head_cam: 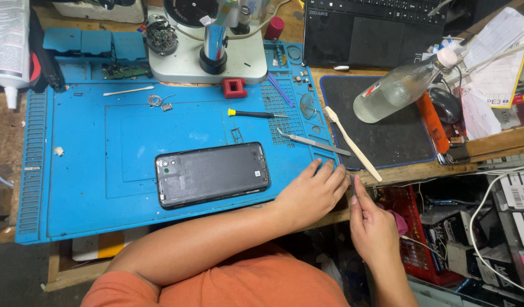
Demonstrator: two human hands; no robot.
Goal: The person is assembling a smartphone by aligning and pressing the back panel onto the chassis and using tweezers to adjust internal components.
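The dark grey rectangular smartphone [212,174] is laid back-up mid-way along the blue silicone repair mat [80,170], apart from both hands. The left hand [310,193] is rested loosely curled on the mat's corner; the right hand [373,224] is raised beside it, fingers together, nothing visibly pinched.

There is one view, from a camera worn on the person's head. It looks steeply down and forward over the desk [387,173], close enough that the blue work mat [102,187] fills the left and middle of the frame. The near edge takes in the person's forearms and orange shirt [245,284]; the far edge reaches a microscope base [208,62] and a laptop [375,28].
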